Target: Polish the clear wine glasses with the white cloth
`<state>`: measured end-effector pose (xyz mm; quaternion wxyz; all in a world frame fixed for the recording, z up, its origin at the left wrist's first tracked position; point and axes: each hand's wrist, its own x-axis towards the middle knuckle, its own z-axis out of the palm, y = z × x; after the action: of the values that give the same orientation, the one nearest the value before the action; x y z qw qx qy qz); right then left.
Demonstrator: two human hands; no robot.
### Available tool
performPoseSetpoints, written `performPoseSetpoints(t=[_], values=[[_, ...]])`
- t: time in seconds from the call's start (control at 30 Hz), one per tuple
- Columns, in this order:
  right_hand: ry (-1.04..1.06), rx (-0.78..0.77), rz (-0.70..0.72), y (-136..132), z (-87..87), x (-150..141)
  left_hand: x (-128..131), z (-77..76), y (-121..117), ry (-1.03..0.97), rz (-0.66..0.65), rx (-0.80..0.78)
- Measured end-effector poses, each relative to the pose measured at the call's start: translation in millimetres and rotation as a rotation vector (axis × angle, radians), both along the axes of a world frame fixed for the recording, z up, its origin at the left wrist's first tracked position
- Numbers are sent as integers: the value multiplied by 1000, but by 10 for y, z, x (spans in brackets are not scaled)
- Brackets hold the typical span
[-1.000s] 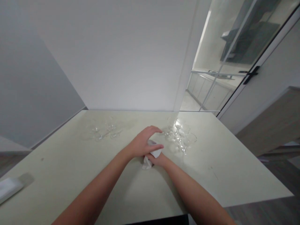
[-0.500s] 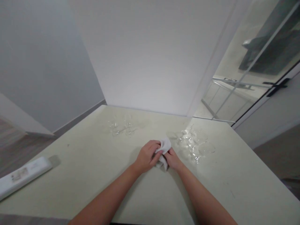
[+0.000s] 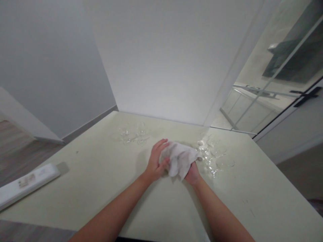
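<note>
A light grey-white cloth [image 3: 180, 158] is spread out between my two hands above the middle of the table. My left hand [image 3: 156, 163] curls around the cloth's left edge, thumb on the near side and fingers on the far side. On the other side, my right hand [image 3: 193, 174] holds the cloth from beneath, and the cloth's folds hide most of its fingers. Whether anything lies inside the cloth cannot be seen. Just beyond my right hand is a cluster of clear glassware [image 3: 208, 154], shiny and partly covered by the cloth.
Several clear glass pieces [image 3: 140, 131] stand at the back left of the pale table [image 3: 101, 178]. A long white package [image 3: 30, 183] with a printed label lies at the left edge. A white wall [image 3: 161, 67] rises behind the table, with a glass-paned partition [image 3: 242, 107] to the right.
The cloth was bunched small between both hands; now it is opened out wide. My hands have moved apart, and my right hand has gone under the cloth. The view has shifted slightly.
</note>
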<state>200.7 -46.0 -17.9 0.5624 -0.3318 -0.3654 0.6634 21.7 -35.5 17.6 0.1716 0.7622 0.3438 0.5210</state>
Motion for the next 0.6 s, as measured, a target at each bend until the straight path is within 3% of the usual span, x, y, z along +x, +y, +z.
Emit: performPoseSetpoints(t=[0.1, 0.2, 0.37, 0.6], values=[[-1, -12, -57, 8, -17, 27, -105, -54, 182, -408, 369, -49], [9, -10, -78, 11, -39, 29, -212, -133, 389, -718, 515, -199], [8, -23, -83, 19, -42, 10, -272, -192, 552, -870, 532, -507], [-52, -8, -84, 24, -83, -11, -335, -198, 697, -811, 462, -651]])
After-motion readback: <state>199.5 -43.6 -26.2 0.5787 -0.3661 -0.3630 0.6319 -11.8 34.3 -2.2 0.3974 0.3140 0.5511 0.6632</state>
